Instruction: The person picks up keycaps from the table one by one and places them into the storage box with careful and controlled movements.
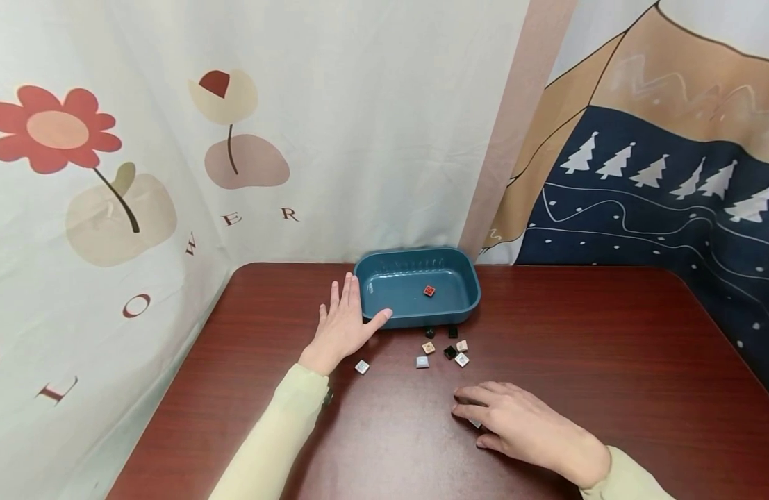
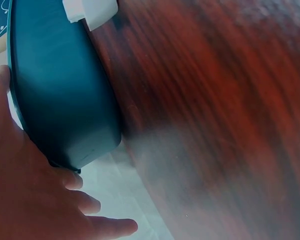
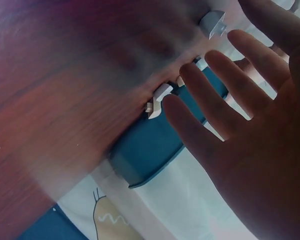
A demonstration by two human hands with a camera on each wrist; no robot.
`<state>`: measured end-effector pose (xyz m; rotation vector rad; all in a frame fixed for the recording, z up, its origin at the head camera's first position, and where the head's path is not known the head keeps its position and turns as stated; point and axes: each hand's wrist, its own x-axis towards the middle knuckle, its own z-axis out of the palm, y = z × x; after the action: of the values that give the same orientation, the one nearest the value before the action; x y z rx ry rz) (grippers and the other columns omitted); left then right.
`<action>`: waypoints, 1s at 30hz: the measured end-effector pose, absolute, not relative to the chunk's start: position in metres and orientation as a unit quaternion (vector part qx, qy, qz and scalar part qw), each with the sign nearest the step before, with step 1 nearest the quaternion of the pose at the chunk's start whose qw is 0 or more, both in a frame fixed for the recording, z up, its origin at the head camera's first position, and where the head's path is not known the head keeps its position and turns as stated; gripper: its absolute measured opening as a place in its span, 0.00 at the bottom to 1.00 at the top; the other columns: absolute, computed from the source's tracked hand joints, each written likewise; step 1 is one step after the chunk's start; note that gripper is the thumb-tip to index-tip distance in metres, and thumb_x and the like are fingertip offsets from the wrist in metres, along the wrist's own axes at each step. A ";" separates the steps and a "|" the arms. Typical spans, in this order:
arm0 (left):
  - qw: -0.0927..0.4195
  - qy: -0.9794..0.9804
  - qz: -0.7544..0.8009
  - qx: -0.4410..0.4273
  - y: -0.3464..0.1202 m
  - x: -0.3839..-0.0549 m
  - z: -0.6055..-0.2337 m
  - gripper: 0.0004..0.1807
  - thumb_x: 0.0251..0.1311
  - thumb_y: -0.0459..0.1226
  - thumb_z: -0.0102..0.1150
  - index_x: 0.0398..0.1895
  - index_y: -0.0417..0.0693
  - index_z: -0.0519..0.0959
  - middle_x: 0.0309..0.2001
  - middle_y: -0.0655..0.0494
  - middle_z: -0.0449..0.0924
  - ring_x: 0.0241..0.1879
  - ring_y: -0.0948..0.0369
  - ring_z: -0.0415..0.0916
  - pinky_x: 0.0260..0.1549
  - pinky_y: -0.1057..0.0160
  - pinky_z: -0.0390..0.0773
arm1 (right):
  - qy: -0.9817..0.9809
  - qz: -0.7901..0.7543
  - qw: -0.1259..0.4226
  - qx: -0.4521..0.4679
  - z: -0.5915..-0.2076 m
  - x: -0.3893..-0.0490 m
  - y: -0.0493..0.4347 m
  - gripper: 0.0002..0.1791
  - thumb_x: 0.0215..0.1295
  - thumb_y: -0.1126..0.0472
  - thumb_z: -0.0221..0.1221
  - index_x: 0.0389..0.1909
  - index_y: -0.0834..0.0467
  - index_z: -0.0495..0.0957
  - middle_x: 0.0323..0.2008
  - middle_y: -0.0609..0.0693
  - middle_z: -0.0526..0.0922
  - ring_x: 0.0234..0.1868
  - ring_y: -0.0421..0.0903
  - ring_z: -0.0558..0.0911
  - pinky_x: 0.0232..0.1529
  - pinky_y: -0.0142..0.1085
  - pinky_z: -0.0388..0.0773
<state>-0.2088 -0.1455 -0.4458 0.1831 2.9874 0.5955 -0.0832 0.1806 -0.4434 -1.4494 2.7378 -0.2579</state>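
A blue-green plastic basin (image 1: 419,322) stands at the table's back edge, with a red keycap (image 1: 429,291) inside it. My left hand (image 1: 343,330) touches the basin's left end with straight fingers, its thumb over the front rim. My right hand (image 1: 524,427) is low over the table at the front right, fingers slightly bent and spread. Beneath its fingers a light keycap (image 1: 475,422) partly shows. In the right wrist view a grey keycap (image 3: 212,24) lies near the thumb and fingertips, with no grip on it visible.
Several loose keycaps, among them a beige one (image 1: 428,348), a black one (image 1: 449,353) and a pale blue one (image 1: 422,362), lie before the basin. A white keycap (image 1: 362,367) lies apart, near the left wrist. Printed curtains (image 1: 371,139) hang behind the brown table (image 1: 584,333).
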 end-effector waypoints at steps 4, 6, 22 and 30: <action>0.042 0.978 0.194 0.060 -0.145 -0.209 -0.445 0.61 0.67 0.72 0.43 0.84 0.40 0.35 0.84 0.46 0.31 0.82 0.43 0.26 0.72 0.29 0.46 | 0.876 -0.091 0.023 -0.473 -0.445 -0.083 0.180 0.26 0.60 0.56 0.74 0.60 0.48 0.83 0.59 0.46 0.81 0.57 0.47 0.81 0.55 0.46 0.80; 0.041 0.978 0.193 0.060 -0.145 -0.209 -0.445 0.61 0.67 0.72 0.43 0.84 0.40 0.35 0.84 0.46 0.32 0.82 0.43 0.26 0.72 0.29 0.46 | 0.873 -0.095 0.012 -0.478 -0.446 -0.083 0.179 0.24 0.59 0.58 0.75 0.58 0.49 0.84 0.56 0.45 0.82 0.53 0.46 0.82 0.53 0.43 0.81; 0.041 0.979 0.193 0.060 -0.146 -0.208 -0.445 0.61 0.67 0.73 0.42 0.84 0.40 0.36 0.84 0.46 0.31 0.82 0.42 0.29 0.72 0.29 0.46 | 0.869 -0.123 -0.034 -0.477 -0.454 -0.082 0.177 0.13 0.55 0.65 0.75 0.37 0.48 0.84 0.38 0.38 0.76 0.38 0.37 0.77 0.37 0.30 0.78; 0.039 0.979 0.190 0.062 -0.146 -0.208 -0.446 0.62 0.66 0.74 0.41 0.84 0.40 0.35 0.84 0.47 0.32 0.82 0.42 0.29 0.72 0.29 0.46 | 0.870 -0.129 -0.054 -0.473 -0.456 -0.081 0.176 0.13 0.54 0.67 0.75 0.33 0.48 0.82 0.35 0.38 0.74 0.35 0.36 0.76 0.34 0.28 0.76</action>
<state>-0.2076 -0.1460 -0.4461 0.1893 3.0021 0.5841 -0.0810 0.1765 -0.4561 -1.5391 2.8303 -0.4212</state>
